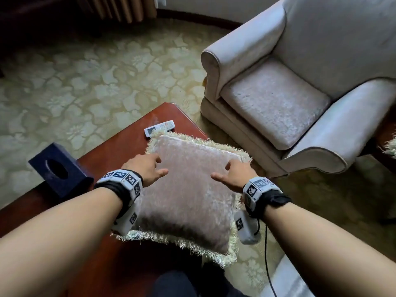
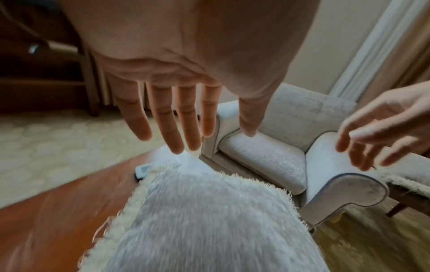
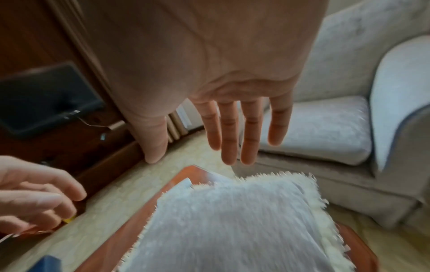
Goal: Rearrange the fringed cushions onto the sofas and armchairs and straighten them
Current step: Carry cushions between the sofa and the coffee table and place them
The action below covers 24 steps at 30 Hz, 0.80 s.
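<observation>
A pale velvet cushion (image 1: 188, 189) with a cream fringe lies flat on the red-brown coffee table (image 1: 120, 151), its near corner hanging over the table's edge. My left hand (image 1: 154, 166) hovers over its left side and my right hand (image 1: 227, 172) over its right side. Both have straight, spread fingers and hold nothing. In the left wrist view the fingers (image 2: 177, 136) hang clear above the cushion (image 2: 209, 220). The right wrist view shows the same for the right fingers (image 3: 229, 147) above the cushion (image 3: 232, 230). An empty pale armchair (image 1: 278, 99) stands beyond, to the right.
A white remote (image 1: 159, 127) lies on the table just past the cushion. A dark blue tissue box (image 1: 60, 170) sits at the table's left edge. Another fringed cushion (image 1: 391, 146) shows at the far right edge. Patterned carpet (image 1: 85, 82) surrounds the table.
</observation>
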{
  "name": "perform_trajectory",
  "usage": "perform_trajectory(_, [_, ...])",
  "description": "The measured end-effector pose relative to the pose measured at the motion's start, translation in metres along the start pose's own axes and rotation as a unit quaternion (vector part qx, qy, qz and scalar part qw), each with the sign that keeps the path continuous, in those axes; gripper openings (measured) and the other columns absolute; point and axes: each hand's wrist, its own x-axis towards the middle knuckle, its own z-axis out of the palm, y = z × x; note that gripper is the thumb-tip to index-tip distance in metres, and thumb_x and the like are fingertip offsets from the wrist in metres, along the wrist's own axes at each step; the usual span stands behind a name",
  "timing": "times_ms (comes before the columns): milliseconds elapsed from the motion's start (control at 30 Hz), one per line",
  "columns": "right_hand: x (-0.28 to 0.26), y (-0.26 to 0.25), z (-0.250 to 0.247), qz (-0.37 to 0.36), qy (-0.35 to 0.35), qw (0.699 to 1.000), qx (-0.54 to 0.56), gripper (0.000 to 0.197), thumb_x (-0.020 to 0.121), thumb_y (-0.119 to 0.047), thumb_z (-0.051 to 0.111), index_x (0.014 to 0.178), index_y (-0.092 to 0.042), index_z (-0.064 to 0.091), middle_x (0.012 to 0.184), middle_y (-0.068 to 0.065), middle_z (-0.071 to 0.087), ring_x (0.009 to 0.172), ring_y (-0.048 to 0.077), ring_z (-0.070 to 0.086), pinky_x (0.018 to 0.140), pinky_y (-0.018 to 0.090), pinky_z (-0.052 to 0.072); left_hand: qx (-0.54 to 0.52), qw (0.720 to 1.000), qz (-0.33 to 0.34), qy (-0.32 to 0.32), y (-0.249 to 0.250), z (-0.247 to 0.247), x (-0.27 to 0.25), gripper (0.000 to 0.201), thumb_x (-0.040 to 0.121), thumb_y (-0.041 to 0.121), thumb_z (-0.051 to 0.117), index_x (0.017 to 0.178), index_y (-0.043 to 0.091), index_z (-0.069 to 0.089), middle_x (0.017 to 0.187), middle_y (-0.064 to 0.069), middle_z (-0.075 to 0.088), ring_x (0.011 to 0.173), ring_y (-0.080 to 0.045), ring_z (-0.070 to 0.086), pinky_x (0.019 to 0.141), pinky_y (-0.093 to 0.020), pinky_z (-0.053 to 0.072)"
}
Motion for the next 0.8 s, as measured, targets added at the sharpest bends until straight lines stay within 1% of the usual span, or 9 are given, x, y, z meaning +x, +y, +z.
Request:
perform_trajectory(133, [0.052,0.023,0.046,0.075,-0.051,0.996,0.012,0.064,0.086,-0.068,0.061,0.101,-0.006,0.064,0.095,0.009,0.072,0.090,0.027,0.067,0.082,0.035,0.054,-0.015,0.999,-0.018,-0.041,-0.032,0.035,0.050,0.061,0.089,0.064,0.058,0.138,0.028,0.050,0.136,0.000,0.063,0.117,-0.026,0.063,0.095,-0.045,0.053])
perform_trajectory(233, [0.086,0.042,0.079,0.130,-0.068,0.989,0.031,0.061,0.085,-0.071,0.059,0.076,-0.012,0.050,0.075,0.006,0.058,0.076,0.028,0.061,0.059,0.032,0.044,-0.024,0.998,-0.033,-0.054,-0.053,0.056,0.089,0.071,0.088,0.065,0.060,0.143,0.022,0.046,0.142,-0.003,0.057,0.123,-0.028,0.059,0.097,-0.042,0.051])
perform_trajectory(333, [0.111,0.059,0.109,0.181,-0.076,0.980,0.041,0.070,0.079,-0.080,0.057,0.084,-0.011,0.046,0.067,0.002,0.048,0.069,0.026,0.056,0.051,0.031,0.035,-0.033,0.996,-0.060,-0.062,-0.069,0.077,0.124,0.080,0.083,0.070,0.062,0.141,0.016,0.047,0.140,-0.011,0.054,0.122,-0.033,0.058,0.094,-0.044,0.049])
perform_trajectory(433, [0.124,0.069,0.128,0.219,-0.104,0.969,0.046,0.076,0.081,-0.077,0.056,0.093,-0.002,0.054,0.079,0.011,0.063,0.069,0.026,0.059,0.061,0.036,0.046,-0.045,0.992,-0.085,-0.084,-0.082,0.099,0.151,0.100,0.070,0.081,0.065,0.141,0.013,0.045,0.141,-0.015,0.051,0.124,-0.035,0.055,0.096,-0.047,0.050])
perform_trajectory(500, [0.127,0.071,0.136,0.235,-0.116,0.963,0.065,0.083,0.082,-0.074,0.058,0.108,0.005,0.059,0.102,0.023,0.069,0.087,0.035,0.067,0.078,0.041,0.053,-0.061,0.987,-0.101,-0.107,-0.088,0.112,0.165,0.119,0.056,0.090,0.065,0.142,0.011,0.044,0.142,-0.016,0.050,0.124,-0.037,0.055,0.098,-0.050,0.050])
perform_trajectory(567, [0.132,0.074,0.147,0.251,-0.123,0.955,0.095,0.094,0.082,-0.072,0.060,0.126,0.011,0.054,0.113,0.028,0.067,0.102,0.040,0.066,0.088,0.043,0.052,-0.083,0.981,-0.117,-0.127,-0.093,0.123,0.176,0.127,0.049,0.091,0.067,0.144,0.009,0.043,0.142,-0.017,0.052,0.122,-0.038,0.056,0.097,-0.049,0.051])
perform_trajectory(633, [0.139,0.078,0.162,0.264,-0.134,0.947,0.123,0.108,0.071,-0.083,0.059,0.130,0.008,0.054,0.112,0.026,0.066,0.101,0.038,0.065,0.091,0.043,0.052,-0.102,0.975,-0.135,-0.143,-0.095,0.132,0.183,0.130,0.048,0.089,0.071,0.145,0.008,0.041,0.141,-0.017,0.055,0.120,-0.040,0.059,0.096,-0.046,0.051])
perform_trajectory(700, [0.144,0.081,0.177,0.272,-0.141,0.939,0.153,0.126,0.059,-0.094,0.055,0.136,0.005,0.051,0.126,0.024,0.064,0.110,0.039,0.063,0.098,0.044,0.050,-0.114,0.969,-0.143,-0.164,-0.097,0.137,0.187,0.139,0.035,0.096,0.068,0.142,0.010,0.047,0.134,-0.016,0.062,0.113,-0.039,0.063,0.095,-0.046,0.053])
perform_trajectory(800, [0.150,0.092,0.196,0.261,-0.156,0.933,0.194,0.129,0.050,-0.100,0.054,0.137,-0.005,0.057,0.134,0.018,0.063,0.118,0.037,0.061,0.105,0.044,0.047,-0.132,0.966,-0.119,-0.188,-0.101,0.142,0.191,0.139,0.011,0.103,0.056,0.120,0.017,0.066,0.110,-0.008,0.073,0.094,-0.031,0.069,0.089,-0.044,0.056])
